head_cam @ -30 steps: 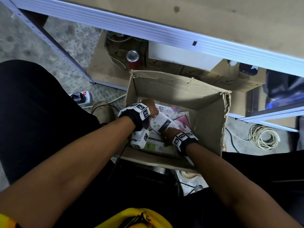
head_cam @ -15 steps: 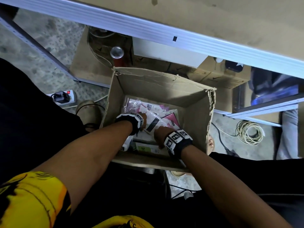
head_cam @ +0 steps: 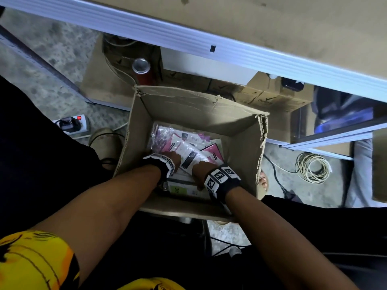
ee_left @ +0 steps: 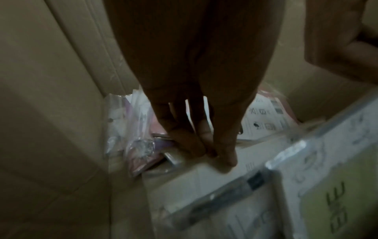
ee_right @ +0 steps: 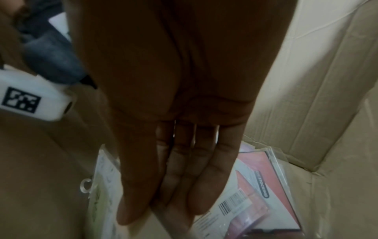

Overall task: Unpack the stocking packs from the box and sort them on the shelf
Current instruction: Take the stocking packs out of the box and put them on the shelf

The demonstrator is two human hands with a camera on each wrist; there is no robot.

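An open cardboard box (head_cam: 188, 109) stands on the floor under the shelf edge (head_cam: 209, 45). Inside lie several stocking packs: a white pack with a black label (head_cam: 190, 158), a pink pack (head_cam: 213, 152) and a green-labelled pack (head_cam: 181, 189). Both hands reach deep into the box. My left hand (head_cam: 173, 162) points down with nearly straight fingers (ee_left: 223, 155) whose tips touch a white pack (ee_left: 204, 174). My right hand (head_cam: 201, 170) is flat, its fingers (ee_right: 184, 177) straight and together, lying against the packs beside the pink pack (ee_right: 272, 190). Neither hand visibly grips a pack.
Cardboard walls (ee_left: 51, 97) (ee_right: 317, 80) close in on both hands. Behind the box stand more cartons (head_cam: 272, 99) and a red can (head_cam: 141, 66). A power strip (head_cam: 72, 124) lies left, a coiled cable (head_cam: 313, 168) right, a bare foot (head_cam: 263, 183) by the box.
Both hands have sunk lower into the box. The white pack that was raised between them a second ago now lies on the pile.
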